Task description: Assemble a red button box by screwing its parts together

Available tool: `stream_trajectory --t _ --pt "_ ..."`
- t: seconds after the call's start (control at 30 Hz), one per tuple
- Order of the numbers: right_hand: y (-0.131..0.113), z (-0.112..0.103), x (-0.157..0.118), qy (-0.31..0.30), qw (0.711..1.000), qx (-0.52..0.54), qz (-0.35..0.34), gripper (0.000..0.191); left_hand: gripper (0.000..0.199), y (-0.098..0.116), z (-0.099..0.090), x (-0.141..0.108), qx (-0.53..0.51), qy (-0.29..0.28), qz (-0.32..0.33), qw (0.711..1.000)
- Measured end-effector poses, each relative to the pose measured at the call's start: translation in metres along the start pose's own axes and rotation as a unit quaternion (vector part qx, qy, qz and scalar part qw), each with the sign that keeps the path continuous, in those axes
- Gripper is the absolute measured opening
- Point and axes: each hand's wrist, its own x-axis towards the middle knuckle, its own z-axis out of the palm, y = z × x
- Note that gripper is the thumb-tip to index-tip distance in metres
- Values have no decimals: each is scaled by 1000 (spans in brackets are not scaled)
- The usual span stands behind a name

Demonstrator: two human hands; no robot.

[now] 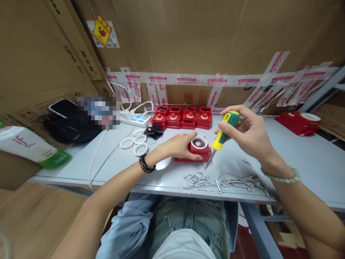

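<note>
My left hand is wrapped over the left side of a red device with a white ring on top, which rests on the table. In my right hand is a green and yellow screwdriver, its shaft slanting down to the left. The tip is just above a pile of small silver screws, and a screw seems to be at it. Right of the screws lie several thin metal rods and a tangled cord.
Several red devices stand in a row at the back, near a white power strip. White rings and black parts lie left of my hand. Another red device sits far right. A tube is at left.
</note>
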Motion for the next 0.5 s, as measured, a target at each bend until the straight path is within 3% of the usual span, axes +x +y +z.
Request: stream_trajectory --t 0.23,0.5 --pt "1 -18 11 107 993 -16 -55 35 61 -2 1 -1 -1 0 -2 1000" --pt "27 -34 30 211 972 -29 -97 27 64 -3 2 1 3 -8 -5 1000"
